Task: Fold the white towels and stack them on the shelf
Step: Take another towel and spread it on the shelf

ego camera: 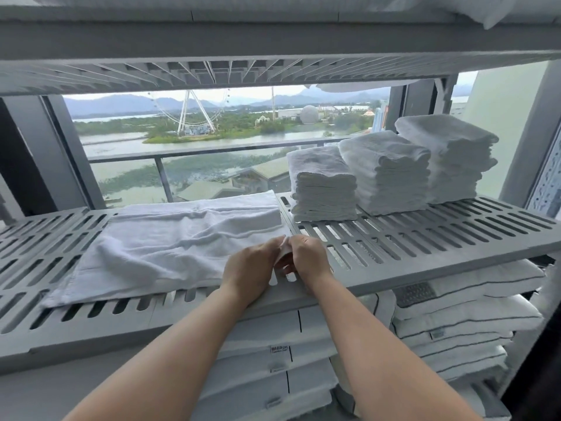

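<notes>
Soft overcast daylight is streaming through the window (212, 165) behind the shelf (425, 238), casting faint shadows; wide-angle distortion is bowing the shelf's edges.

Far beyond the grip, through the window: ferris wheel (189, 112) up-left of it on a green island, grey dome (309, 114) straight up, thin mast (273, 101) between the two. Mountains (121, 103) along the skyline, lake water (121, 144) around the island. Balcony railing (158, 158) nearer, above-left of the grip, rooftops (267, 174) past it. Directly below the grip: folded white linen stack (261, 332) with black edge lines, Hilton label (280, 349) on one piece. Below-right: stacked white pillows (467, 311), dark piping, touching each other
</notes>
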### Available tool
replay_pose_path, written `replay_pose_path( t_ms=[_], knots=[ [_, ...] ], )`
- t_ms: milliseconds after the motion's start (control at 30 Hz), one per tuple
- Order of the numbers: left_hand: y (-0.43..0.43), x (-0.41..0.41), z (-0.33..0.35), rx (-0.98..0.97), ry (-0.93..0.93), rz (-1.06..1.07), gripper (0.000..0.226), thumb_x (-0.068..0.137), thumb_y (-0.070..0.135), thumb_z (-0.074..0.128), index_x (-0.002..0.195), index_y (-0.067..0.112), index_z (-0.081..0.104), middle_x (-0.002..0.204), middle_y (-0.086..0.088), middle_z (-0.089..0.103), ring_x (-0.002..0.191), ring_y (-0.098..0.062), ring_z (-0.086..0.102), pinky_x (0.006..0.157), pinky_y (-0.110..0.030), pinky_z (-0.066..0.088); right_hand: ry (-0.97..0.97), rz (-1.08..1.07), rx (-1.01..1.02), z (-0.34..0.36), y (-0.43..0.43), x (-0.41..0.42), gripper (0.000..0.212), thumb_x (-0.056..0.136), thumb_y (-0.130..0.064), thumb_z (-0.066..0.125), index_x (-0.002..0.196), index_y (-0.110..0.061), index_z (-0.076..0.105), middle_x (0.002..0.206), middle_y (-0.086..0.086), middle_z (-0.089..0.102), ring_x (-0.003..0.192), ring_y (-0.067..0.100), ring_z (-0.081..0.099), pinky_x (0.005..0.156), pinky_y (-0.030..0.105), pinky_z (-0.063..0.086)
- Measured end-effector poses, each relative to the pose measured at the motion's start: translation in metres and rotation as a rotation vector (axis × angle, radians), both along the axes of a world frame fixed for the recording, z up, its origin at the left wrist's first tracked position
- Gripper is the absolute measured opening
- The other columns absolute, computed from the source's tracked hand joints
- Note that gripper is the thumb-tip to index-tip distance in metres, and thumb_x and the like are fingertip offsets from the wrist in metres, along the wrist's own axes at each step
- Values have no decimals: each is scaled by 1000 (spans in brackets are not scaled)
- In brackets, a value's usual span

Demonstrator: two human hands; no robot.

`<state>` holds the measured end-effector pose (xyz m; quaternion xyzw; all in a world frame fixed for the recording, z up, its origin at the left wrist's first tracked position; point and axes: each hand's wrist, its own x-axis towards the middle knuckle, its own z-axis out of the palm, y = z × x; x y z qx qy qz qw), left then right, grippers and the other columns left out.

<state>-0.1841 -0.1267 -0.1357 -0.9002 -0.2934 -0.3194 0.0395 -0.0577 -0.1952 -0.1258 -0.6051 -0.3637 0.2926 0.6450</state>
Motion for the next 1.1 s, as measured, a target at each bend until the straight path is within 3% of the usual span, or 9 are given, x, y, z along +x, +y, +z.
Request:
replay_pose_path(
  t_ms=[200, 367, 533, 667, 767, 867, 967, 1033, 1100],
  knots=[
    [-8, 8, 5, -82, 10, 25, 44, 103, 35, 45, 146, 43, 45, 120, 3, 71, 102, -31, 69, 73, -38, 53, 59, 0, 41, 0, -2, 2, 33, 83, -22, 43, 68, -3, 66, 60, 15, 68, 56, 38, 67, 50, 39, 55],
    [-10, 7, 4, -104, 50, 14, 49, 104, 34, 40, 152, 39, 36, 133, 7, 65, 112, -28, 64, 79, -37, 51, 124, -13, 81, 1, -4, 2, 43, 92, -11, 40, 59, -13, 68, 57, 8, 66, 51, 30, 65, 42, 31, 51],
    [-13, 6, 4, -106, -11, -13, 47, 104, 34, 39, 151, 38, 39, 140, 11, 59, 117, -25, 62, 82, -37, 52, 144, 26, 93, 0, -2, 4, 44, 91, -9, 38, 58, -14, 66, 61, 13, 67, 50, 26, 65, 41, 28, 48],
    [-15, 5, 4, -43, -2, -1, 48, 103, 35, 42, 152, 35, 40, 140, 13, 59, 113, -24, 65, 76, -38, 54, 108, 31, 94, -2, 0, 5, 31, 80, -16, 40, 60, -12, 63, 63, 13, 66, 52, 28, 64, 43, 29, 49],
    [-18, 7, 4, 25, 24, 8, 51, 101, 44, 47, 150, 31, 44, 137, 11, 61, 109, -23, 67, 71, -36, 53, 112, -34, 84, -4, 0, 7, 36, 85, -19, 44, 53, -18, 62, 58, 3, 63, 54, 21, 60, 45, 27, 47],
    [-18, 6, 5, 33, 39, 39, 48, 102, 35, 48, 149, 30, 46, 135, 10, 63, 107, -25, 68, 70, -36, 52, 142, -15, 107, -3, -2, 6, 47, 99, -36, 48, 63, -12, 67, 61, 13, 66, 50, 25, 62, 42, 28, 47],
    [-15, 6, 5, 35, 29, 45, 46, 101, 25, 51, 147, 29, 49, 122, 6, 71, 94, -30, 70, 63, -39, 53, 54, 65, 98, -4, -2, 6, 51, 91, -54, 59, 80, -4, 68, 66, 15, 69, 56, 27, 64, 45, 30, 48],
    [-14, 6, 3, 70, 6, 21, 44, 99, 21, 55, 142, 28, 55, 113, 6, 73, 87, -28, 72, 56, -35, 50, 17, 83, 109, -5, -1, 6, 39, 87, -46, 67, 80, -8, 66, 70, 12, 70, 59, 27, 66, 47, 32, 48],
    [-11, 8, 3, 94, 8, 36, 49, 98, 22, 55, 147, 29, 50, 120, 7, 71, 90, -27, 72, 58, -34, 51, 35, 85, 116, -7, 0, 7, 26, 90, -32, 65, 78, -9, 66, 70, 12, 70, 61, 27, 65, 48, 32, 48]
  ],
)
